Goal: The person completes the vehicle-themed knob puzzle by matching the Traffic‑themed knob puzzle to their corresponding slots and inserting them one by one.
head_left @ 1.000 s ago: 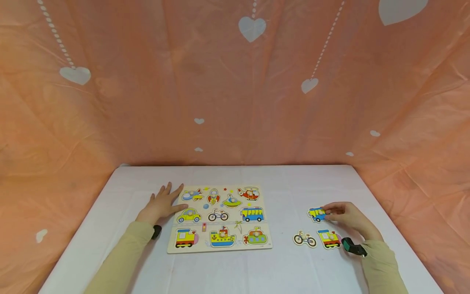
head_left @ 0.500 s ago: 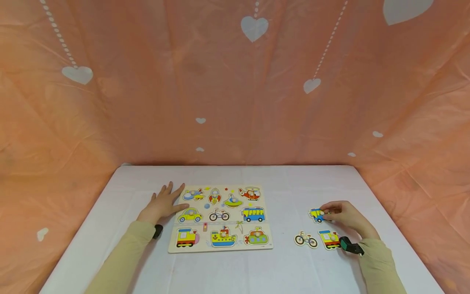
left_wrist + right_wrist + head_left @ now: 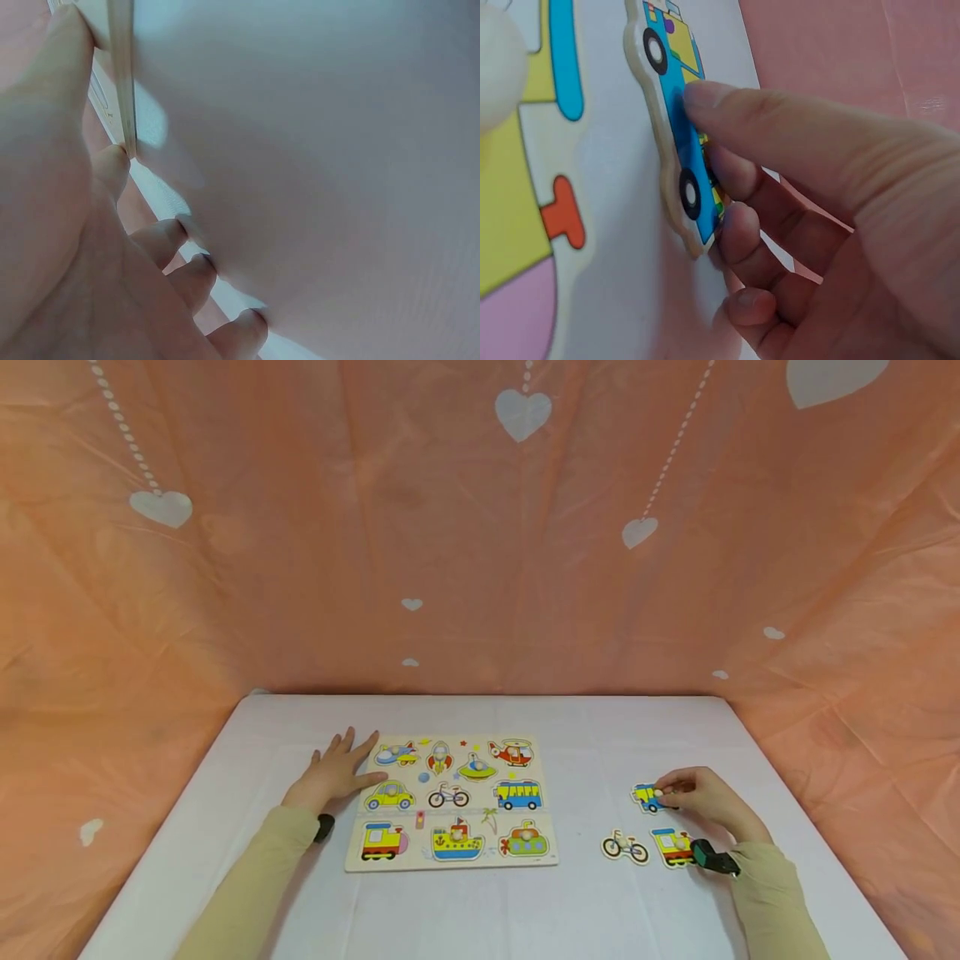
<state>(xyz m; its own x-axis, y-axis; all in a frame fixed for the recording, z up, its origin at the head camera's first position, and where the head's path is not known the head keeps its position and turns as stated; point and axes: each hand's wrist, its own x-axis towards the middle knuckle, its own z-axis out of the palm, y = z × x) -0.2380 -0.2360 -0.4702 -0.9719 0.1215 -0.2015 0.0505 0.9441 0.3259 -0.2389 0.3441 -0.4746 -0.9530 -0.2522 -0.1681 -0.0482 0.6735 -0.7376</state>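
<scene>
Right hand (image 3: pixel 701 793): thumb and curled fingers pinch the bus piece (image 3: pixel 643 797), located well to the right of the puzzle board (image 3: pixel 480 797); whether it is clear of the worktop (image 3: pixel 570 910) cannot be told. Bicycle piece (image 3: pixel 625 847) and locomotive piece (image 3: pixel 671 845) lie just nearer the person. Left hand (image 3: pixel 330 781): fingers spread, grasping nothing, thumb resting on the board's left margin

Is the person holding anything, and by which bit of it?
The right hand pinches the bus piece, seemingly by the knob on its face, though the hand partly hides it. The left hand only rests on the puzzle board.
</scene>
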